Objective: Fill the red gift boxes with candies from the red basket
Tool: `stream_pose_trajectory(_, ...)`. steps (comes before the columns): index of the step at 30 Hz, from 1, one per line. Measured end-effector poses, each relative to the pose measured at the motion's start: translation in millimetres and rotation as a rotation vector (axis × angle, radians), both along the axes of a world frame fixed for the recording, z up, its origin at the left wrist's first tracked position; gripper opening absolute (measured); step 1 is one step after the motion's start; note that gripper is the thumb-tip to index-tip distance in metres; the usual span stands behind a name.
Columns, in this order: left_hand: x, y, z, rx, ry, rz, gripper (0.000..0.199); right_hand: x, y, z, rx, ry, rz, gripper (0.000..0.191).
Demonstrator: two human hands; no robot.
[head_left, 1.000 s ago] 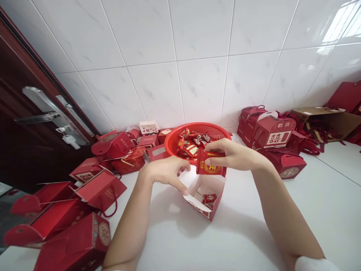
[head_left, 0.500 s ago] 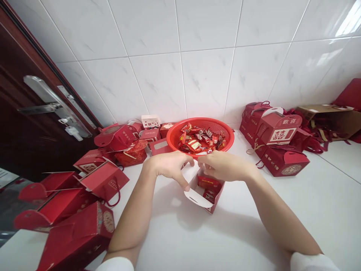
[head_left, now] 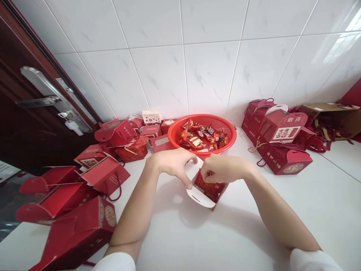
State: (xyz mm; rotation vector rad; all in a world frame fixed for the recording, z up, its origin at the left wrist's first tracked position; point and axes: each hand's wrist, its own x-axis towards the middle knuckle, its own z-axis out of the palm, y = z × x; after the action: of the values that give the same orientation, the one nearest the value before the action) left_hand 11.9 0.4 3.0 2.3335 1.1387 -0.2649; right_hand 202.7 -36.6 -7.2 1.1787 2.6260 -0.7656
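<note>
A small red gift box with a white inner side [head_left: 200, 198] stands with its top open on the white table. My left hand [head_left: 172, 162] grips the box from the left, its thumb on the near white flap and its fingers at the far one. My right hand [head_left: 224, 168] is closed, fingers curled down at the far right of the opening. Beneath its fingertips a glossy red piece [head_left: 207, 185] lies inside the box; whether it is a wrapper or a flap is unclear. Just behind stands a red plastic basket [head_left: 231, 145] of wrapped candies [head_left: 196, 141].
Several red gift boxes [head_left: 108, 176] crowd the left side, some lying open. More boxes [head_left: 284, 131] are stacked at the back right, near an open cardboard carton [head_left: 349, 120]. A tiled wall [head_left: 208, 75] and a dark door with a metal handle [head_left: 42, 101] border the table.
My right hand has moved slightly right and its fingers have curled into the box. More glossy red now shows in the opening. My left hand keeps its grip.
</note>
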Motion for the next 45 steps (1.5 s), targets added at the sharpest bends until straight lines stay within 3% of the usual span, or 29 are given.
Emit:
stream_pose_trajectory(5,0,-1,-0.9,0.016,-0.004,0.004,0.082,7,-4,8.2,0.020,-0.031,-0.082,0.022)
stream_pose_trajectory(11,2,-4,-0.1,0.029,0.017,-0.012,0.079,42,-15,27.8,0.059,0.180,-0.162,0.004)
stream_pose_trajectory(16,4,-12,8.1,0.056,0.108,-0.032,0.084,64,-18,36.9,0.072,0.021,-0.270,0.043)
stream_pose_trajectory(19,5,-19,12.4,0.097,0.104,-0.049,0.077,60,-15,35.3,0.110,-0.114,-0.367,0.051)
stream_pose_trajectory(23,9,-27,14.7,0.125,-0.015,-0.160,0.050,41,-8,25.8,0.147,-0.185,-0.373,0.036)
stream_pose_trajectory(28,17,-29,11.4,-0.002,-0.149,-0.329,0.041,22,0,15.2,0.149,-0.248,-0.377,0.028)
stream_pose_trajectory(33,21,-23,6.9,-0.104,-0.127,-0.251,0.042,20,-1,15.0,0.197,-0.253,-0.337,0.022)
stream_pose_trajectory(36,21,-19,4.7,-0.048,-0.072,-0.144,0.031,24,-6,19.9,0.222,-0.203,-0.277,0.011)
stream_pose_trajectory(40,23,-16,-3.5,0.077,0.105,0.030,0.046,27,-9,21.1,0.168,-0.156,-0.184,0.020)
stream_pose_trajectory(45,28,-13,-14.7,0.054,0.011,-0.012,0.055,22,-3,12.5,0.087,-0.159,-0.164,0.024)
